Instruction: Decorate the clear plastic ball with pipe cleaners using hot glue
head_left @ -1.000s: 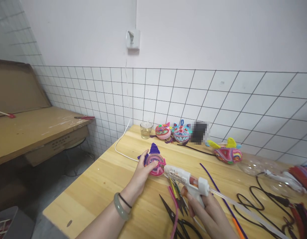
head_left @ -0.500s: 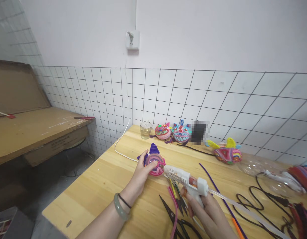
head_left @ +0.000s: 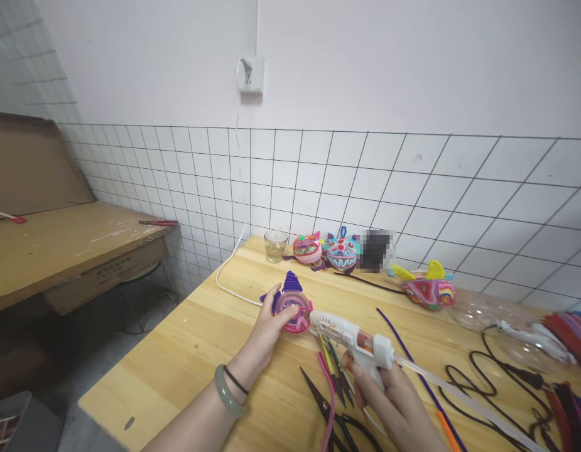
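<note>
Currently in the left hand: a round ornament (head_left: 300, 301), pinned by the left hand (head_left: 269, 323), thumb laid across its clear face, fingers curled behind; ornament held near the middle of the wooden table (head_left: 210, 370).
Purple fins (head_left: 291, 282): seen standing up behind the ornament, and out to its left.
Right hand: the handle of a white glue gun (head_left: 337, 328) is gripped by the right hand (head_left: 389, 398); whether the trigger is squeezed cannot be told.
Nozzle: brought up to the ornament's pink-trimmed edge; contact cannot be made out, nor any fresh glue.
Glue stick (head_left: 455, 395): carried in the gun, its clear length trailing out behind.
Change noted: almost none over the last second; view shifted very slightly, both grips and the gun's aim kept. Judged as steady work at one spot on the rim, with the gun not yet drawn off.
Below the gun: black scissors (head_left: 320, 397), partly crossed by a pink strip (head_left: 333, 392); slim tools beside them.
Right of the gun: a purple strip (head_left: 403, 342) laid aslant.
Back edge: a glass (head_left: 276, 246) and decorated fish (head_left: 430, 292) set along the wall side.
</note>
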A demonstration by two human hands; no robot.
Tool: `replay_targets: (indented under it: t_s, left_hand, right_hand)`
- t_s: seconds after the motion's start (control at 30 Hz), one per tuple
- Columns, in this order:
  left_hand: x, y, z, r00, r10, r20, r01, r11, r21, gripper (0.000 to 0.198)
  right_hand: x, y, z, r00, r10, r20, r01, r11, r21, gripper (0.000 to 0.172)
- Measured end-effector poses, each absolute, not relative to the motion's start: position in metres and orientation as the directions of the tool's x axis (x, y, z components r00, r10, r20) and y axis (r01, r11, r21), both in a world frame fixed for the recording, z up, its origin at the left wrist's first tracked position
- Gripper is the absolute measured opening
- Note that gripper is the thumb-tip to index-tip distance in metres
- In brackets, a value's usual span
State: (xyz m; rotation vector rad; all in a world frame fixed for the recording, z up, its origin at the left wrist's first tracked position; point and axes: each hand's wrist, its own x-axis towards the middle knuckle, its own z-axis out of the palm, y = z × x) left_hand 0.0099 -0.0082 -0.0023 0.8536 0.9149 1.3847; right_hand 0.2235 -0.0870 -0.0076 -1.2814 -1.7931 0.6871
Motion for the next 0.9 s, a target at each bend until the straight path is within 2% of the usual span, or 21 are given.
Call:
replay_targets:
  t_s: [0.23, 0.47, 0.9]
  left_hand:
    - [0.009, -0.009, -0.001, -0.040, 0.999, -0.032, -0.428, 0.012, 0.904, 0.071]
    - [0.010, -0.009, -0.002, -0.027, 0.998, -0.050, -0.432, 0.034, 0.901, 0.073]
    - [0.010, -0.009, -0.002, -0.029, 0.999, -0.034, -0.423, 0.019, 0.906, 0.070]
  right_hand:
    - [0.223, -0.087, -0.004, -0.158, 0.951, 0.265, 0.466, 0.308, -0.830, 0.033]
    - [0.225, -0.086, -0.008, -0.147, 0.946, 0.289, 0.491, 0.323, -0.809, 0.032]
    - [0.233, -0.086, -0.018, -0.176, 0.955, 0.238, 0.546, 0.296, -0.784, 0.035]
